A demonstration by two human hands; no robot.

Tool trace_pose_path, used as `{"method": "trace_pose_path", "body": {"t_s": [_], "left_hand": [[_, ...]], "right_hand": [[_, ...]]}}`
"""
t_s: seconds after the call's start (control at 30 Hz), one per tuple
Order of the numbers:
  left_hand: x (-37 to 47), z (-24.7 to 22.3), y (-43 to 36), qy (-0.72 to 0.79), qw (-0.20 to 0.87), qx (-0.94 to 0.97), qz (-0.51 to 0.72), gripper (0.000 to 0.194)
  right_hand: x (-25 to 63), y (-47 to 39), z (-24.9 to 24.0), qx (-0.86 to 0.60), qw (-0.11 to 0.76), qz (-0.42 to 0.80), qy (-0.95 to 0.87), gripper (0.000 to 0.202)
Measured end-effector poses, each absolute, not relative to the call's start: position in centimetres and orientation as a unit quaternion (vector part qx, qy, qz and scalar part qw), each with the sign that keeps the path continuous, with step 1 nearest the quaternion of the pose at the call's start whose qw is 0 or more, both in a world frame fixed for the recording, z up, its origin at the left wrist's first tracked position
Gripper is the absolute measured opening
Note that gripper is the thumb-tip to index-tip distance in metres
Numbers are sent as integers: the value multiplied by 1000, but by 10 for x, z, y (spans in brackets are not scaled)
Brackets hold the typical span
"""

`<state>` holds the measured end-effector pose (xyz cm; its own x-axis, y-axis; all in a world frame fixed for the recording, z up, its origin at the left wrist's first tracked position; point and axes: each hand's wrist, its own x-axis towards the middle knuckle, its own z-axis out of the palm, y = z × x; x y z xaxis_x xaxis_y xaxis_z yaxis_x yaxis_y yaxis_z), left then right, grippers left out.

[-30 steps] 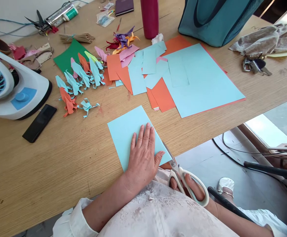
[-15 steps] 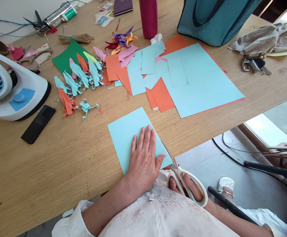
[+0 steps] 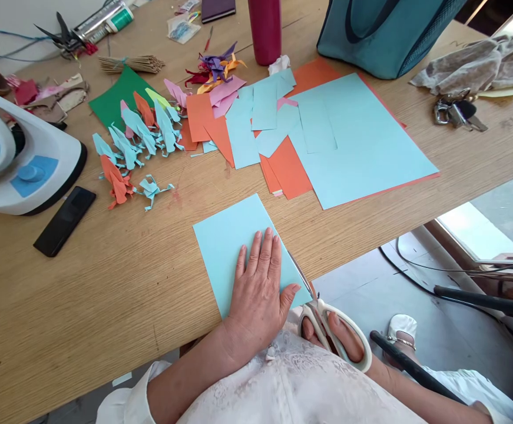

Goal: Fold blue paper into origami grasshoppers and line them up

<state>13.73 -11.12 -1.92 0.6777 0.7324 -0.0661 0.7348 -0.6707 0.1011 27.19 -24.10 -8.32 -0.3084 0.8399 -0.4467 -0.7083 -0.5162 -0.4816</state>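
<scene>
My left hand (image 3: pixel 258 285) lies flat with its fingers stretched out on a light blue paper (image 3: pixel 227 238) at the table's front edge. White-handled scissors (image 3: pixel 348 321) are in my right hand (image 3: pixel 347 337), with thumb and fingers through the loops. Their blades run along the paper's right edge, close to my left thumb, and are partly hidden by the paper. Folded blue and orange paper figures (image 3: pixel 136 132) stand on the table to the left, and one small blue figure (image 3: pixel 152 189) sits apart from them.
Large blue sheet (image 3: pixel 366 153), orange pieces (image 3: pixel 289 171), teal bag (image 3: pixel 380 41), magenta bottle (image 3: pixel 265 32) and keys (image 3: pixel 457 112) lie beyond the hands. A phone (image 3: pixel 65 221) and white fan (image 3: pixel 39 171) are at the left. Cables (image 3: pixel 409 274) and a foot (image 3: pixel 401 333) show below right.
The view has shifted slightly. The light blue paper and my left hand have moved a little toward the lower right, while the scissors stay at the paper's right edge.
</scene>
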Motion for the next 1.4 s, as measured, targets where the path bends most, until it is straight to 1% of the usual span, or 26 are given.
{"method": "trace_pose_path", "body": {"t_s": [0.23,0.43,0.67,0.93,1.07,1.3,1.4], "left_hand": [[137,-20,-113,399,52,916,-11,72],[137,-19,-114,394,48,918,-11,72],[136,-20,-117,391,45,919,-15,74],[136,-20,-119,389,47,920,-19,72],[136,-20,-119,388,54,920,-13,73],[134,-20,-122,382,95,919,4,76],[132,-19,-121,380,110,918,7,76]], "right_hand": [[269,-230,-72,-324,532,774,-116,51],[271,-229,-74,-327,524,775,-131,51],[269,-232,-89,-327,542,756,-165,53],[266,-229,-89,-325,557,747,-160,55],[266,-226,-90,-332,558,741,-168,51],[269,-218,-82,-324,540,759,-166,62],[274,-225,-79,-324,528,768,-160,58]]}}
